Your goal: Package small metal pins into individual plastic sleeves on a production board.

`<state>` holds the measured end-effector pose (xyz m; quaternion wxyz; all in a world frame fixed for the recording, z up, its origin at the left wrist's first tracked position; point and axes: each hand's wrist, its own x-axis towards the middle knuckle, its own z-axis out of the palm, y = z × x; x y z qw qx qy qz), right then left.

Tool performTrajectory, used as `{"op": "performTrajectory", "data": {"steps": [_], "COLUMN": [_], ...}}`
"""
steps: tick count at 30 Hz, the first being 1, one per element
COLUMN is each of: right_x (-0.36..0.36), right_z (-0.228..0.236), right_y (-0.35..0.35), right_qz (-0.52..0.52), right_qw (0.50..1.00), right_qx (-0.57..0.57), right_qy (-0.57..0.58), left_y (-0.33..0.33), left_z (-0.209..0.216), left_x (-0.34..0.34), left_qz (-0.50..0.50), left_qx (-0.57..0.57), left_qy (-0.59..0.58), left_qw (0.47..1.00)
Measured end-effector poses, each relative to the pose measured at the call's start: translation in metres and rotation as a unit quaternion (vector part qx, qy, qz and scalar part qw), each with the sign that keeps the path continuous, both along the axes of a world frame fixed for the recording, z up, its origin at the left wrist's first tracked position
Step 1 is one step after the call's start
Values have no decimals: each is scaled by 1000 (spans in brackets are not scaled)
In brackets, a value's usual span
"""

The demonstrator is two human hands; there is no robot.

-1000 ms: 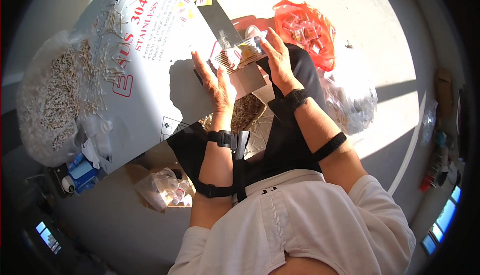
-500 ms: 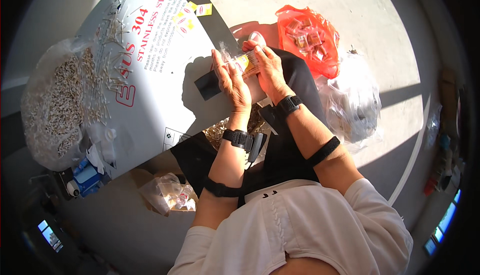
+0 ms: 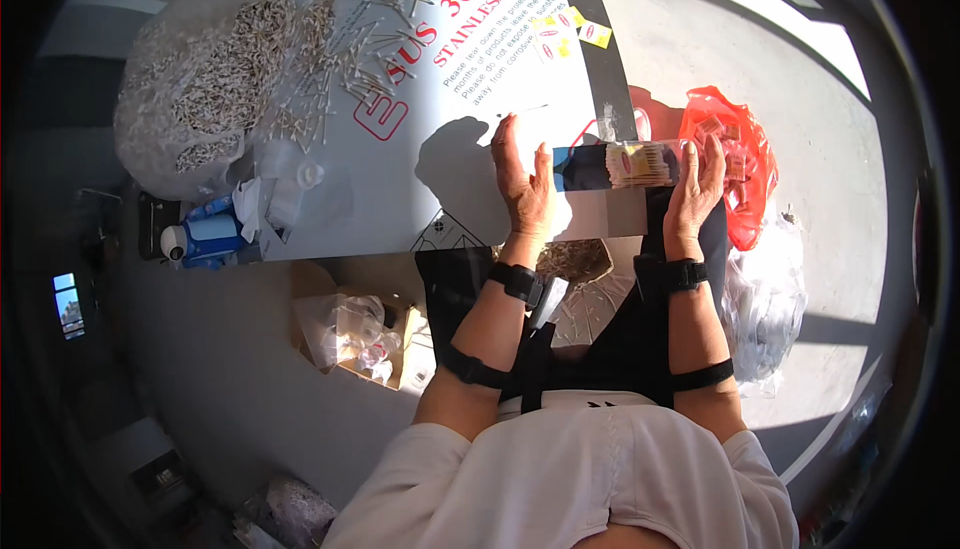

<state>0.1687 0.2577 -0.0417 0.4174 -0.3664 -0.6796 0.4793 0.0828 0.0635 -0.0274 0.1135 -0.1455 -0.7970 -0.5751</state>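
A clear plastic bag of cotton swabs with a small yellow label lies across the table's right-hand edge. My right hand is at the bag's right end, thumb and fingers closed on the clear plastic. To the left, my left hand is raised over the table with its fingers apart and nothing seen in them. Between that hand and the swabs, a dark flat strip shows at the table edge. Several yellow labels lie farther back on the steel-topped table.
Loose cotton swabs spill from a big clear sack at the left. A blue-and-white bottle stands at the near left corner. Right of the table are a red bag of small packs and a white plastic bag. Below sits a cardboard box.
My hands have moved apart, the left leaving the swab bag and the right staying at its end. The bag now lies level between them. The whole view has turned and shifted.
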Motion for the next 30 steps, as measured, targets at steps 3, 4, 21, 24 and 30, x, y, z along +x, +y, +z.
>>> {"op": "performTrajectory", "data": {"steps": [3, 4, 21, 24, 30], "right_x": [-7, -10, -42, -38, -38], "right_z": [40, 37, 20, 16, 20], "right_y": [-35, -48, -130, -121, -122], "right_qz": [180, 244, 393, 385, 388], "right_qw": [977, 968, 874, 873, 875], "right_qx": [100, 36, 261, 268, 259], "right_qy": [62, 43, -119, -135, -130], "left_y": [-77, -104, -168, -148, -153], "left_z": [-8, -13, 32, 34, 47], "left_x": [-42, -59, -250, -245, -225], "left_qz": [114, 138, 284, 246, 235], "left_qx": [-67, -39, -384, -363, -373], "left_qy": [42, 25, -242, -289, -292], "left_qw": [990, 989, 845, 851, 848]}}
